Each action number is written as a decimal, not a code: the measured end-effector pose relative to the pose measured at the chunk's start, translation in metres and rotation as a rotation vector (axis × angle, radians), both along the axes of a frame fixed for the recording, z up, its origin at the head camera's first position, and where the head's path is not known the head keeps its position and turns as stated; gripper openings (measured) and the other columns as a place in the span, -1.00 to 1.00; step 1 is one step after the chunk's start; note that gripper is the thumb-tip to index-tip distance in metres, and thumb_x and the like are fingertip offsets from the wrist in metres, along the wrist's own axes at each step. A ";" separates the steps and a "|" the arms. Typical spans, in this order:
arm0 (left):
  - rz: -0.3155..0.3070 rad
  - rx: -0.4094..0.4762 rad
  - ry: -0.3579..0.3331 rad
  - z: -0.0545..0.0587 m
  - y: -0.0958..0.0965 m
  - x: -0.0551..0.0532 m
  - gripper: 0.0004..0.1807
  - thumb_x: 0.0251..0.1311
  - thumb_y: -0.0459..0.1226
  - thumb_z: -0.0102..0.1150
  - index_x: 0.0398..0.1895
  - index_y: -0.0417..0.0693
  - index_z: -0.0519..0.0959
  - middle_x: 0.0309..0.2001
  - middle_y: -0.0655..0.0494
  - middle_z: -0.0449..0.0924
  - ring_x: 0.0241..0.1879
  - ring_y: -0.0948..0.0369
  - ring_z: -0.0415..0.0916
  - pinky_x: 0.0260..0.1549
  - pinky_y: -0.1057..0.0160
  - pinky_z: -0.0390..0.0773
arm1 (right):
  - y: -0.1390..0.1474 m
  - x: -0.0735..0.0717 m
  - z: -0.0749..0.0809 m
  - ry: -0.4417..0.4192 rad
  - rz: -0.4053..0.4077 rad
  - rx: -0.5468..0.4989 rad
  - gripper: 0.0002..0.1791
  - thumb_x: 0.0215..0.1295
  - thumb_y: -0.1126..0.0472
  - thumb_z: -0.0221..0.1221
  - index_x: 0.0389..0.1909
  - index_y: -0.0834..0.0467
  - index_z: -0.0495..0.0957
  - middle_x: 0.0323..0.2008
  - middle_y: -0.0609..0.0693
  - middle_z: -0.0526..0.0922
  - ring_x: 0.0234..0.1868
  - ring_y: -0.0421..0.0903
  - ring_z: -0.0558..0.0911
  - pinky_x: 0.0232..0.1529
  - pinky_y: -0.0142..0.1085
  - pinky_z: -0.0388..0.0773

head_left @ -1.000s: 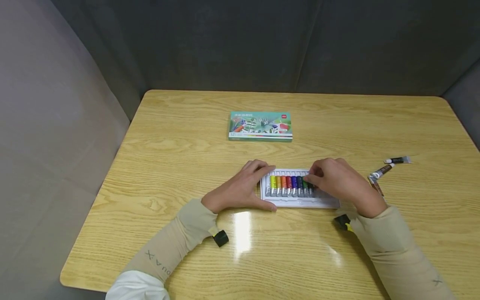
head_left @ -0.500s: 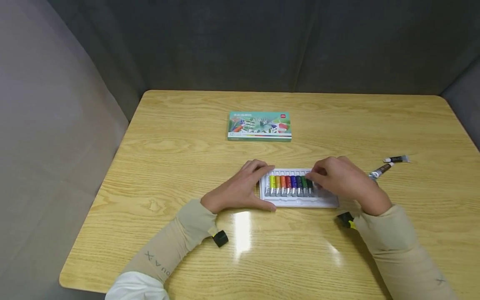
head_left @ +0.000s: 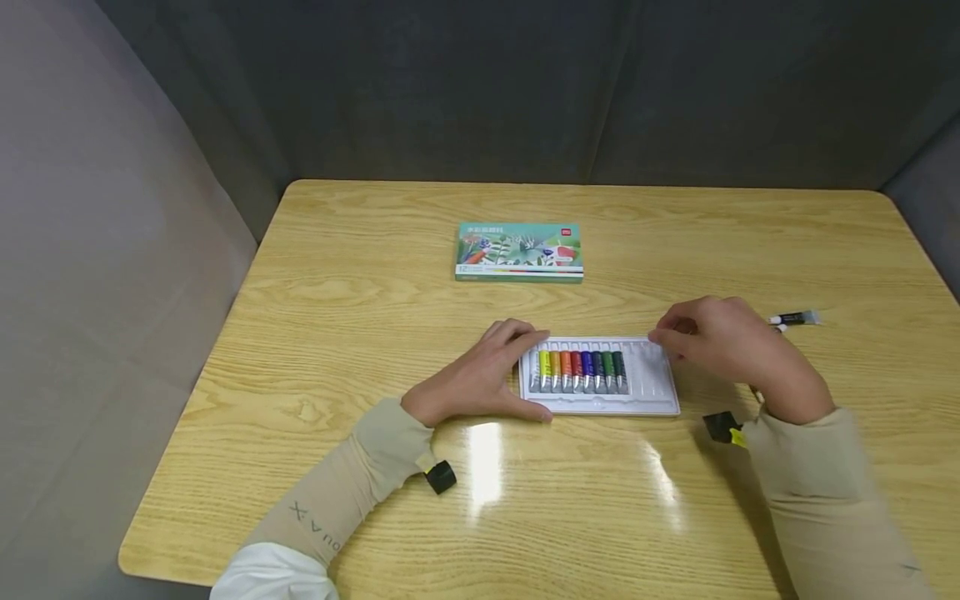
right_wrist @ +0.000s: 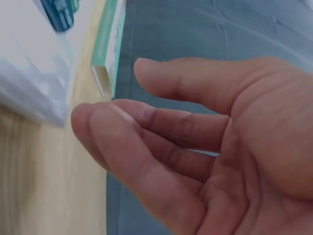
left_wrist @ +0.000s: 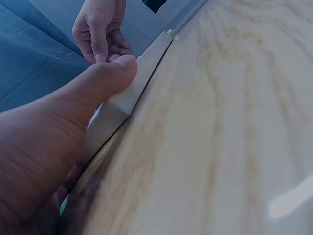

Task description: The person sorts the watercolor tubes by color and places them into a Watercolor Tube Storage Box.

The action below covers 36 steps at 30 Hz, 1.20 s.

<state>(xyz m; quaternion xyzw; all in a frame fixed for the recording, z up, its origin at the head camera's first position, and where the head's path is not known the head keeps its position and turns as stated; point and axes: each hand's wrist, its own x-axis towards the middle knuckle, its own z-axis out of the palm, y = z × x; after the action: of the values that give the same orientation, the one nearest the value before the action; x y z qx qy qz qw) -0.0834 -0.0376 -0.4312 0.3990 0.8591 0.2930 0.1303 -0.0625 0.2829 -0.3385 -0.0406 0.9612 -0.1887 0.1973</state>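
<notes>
A white plastic tray (head_left: 600,407) lies on the table with a row of several paint tubes (head_left: 577,371), running from white and yellow through red and blue to green. Bare slots fill its right part. My left hand (head_left: 480,375) grips the tray's left end, thumb at the near edge and fingers at the far edge; the left wrist view shows the thumb against the tray's side (left_wrist: 117,110). Just off the tray's far right corner is my right hand (head_left: 723,342). Its fingers are loosely bent, and the right wrist view shows nothing between them and the thumb.
A green paint box (head_left: 519,252) lies flat behind the tray. To the right, a dark loose paint tube (head_left: 797,318) lies on the wooden table (head_left: 360,275); other loose tubes are mostly hidden behind my right hand. Dark cloth (head_left: 450,92) hangs beyond the far edge.
My right hand has come away from the green tubes and moved right, past the tray's right end, uncovering the dark green tube and bare slots. The left hand has stayed put.
</notes>
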 end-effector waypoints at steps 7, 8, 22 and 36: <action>0.004 -0.004 -0.004 0.001 0.000 0.000 0.23 -0.03 0.39 0.43 0.64 0.08 0.15 0.45 0.13 0.24 0.43 0.20 0.19 0.45 0.10 0.40 | 0.020 0.000 0.007 -0.006 -0.008 0.020 -0.55 0.49 -0.07 0.20 0.06 0.25 0.65 -0.26 0.03 0.80 -0.29 -0.11 0.71 -0.33 -0.26 0.51; 0.004 -0.006 -0.005 0.001 0.000 0.000 0.23 -0.03 0.39 0.43 0.64 0.08 0.15 0.45 0.13 0.24 0.43 0.20 0.19 0.45 0.10 0.40 | 0.023 0.000 0.007 -0.007 -0.010 0.023 -0.53 0.48 -0.08 0.21 0.06 0.26 0.65 -0.26 0.02 0.80 -0.30 -0.12 0.70 -0.33 -0.26 0.50; 0.006 -0.009 -0.009 0.002 0.001 0.000 0.23 -0.04 0.39 0.43 0.64 0.08 0.16 0.44 0.14 0.25 0.41 0.21 0.20 0.44 0.12 0.41 | 0.055 -0.001 0.013 -0.027 -0.035 0.040 -0.42 0.46 -0.14 0.22 0.12 0.33 0.59 -0.29 0.00 0.78 -0.29 -0.11 0.66 -0.32 -0.27 0.49; 0.010 -0.008 -0.012 0.003 0.001 0.001 0.24 -0.05 0.39 0.44 0.64 0.10 0.15 0.45 0.13 0.25 0.41 0.20 0.21 0.43 0.11 0.42 | 0.077 0.001 0.018 -0.032 -0.082 0.065 -0.35 0.52 -0.18 0.12 0.14 0.37 0.57 -0.31 0.03 0.81 -0.28 -0.08 0.70 -0.28 -0.25 0.49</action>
<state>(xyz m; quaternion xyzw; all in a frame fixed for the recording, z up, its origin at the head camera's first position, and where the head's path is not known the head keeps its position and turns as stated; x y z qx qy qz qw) -0.0828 -0.0368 -0.4285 0.3923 0.8615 0.2924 0.1358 -0.0618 0.3595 -0.3201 0.0080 0.9643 -0.1659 0.2060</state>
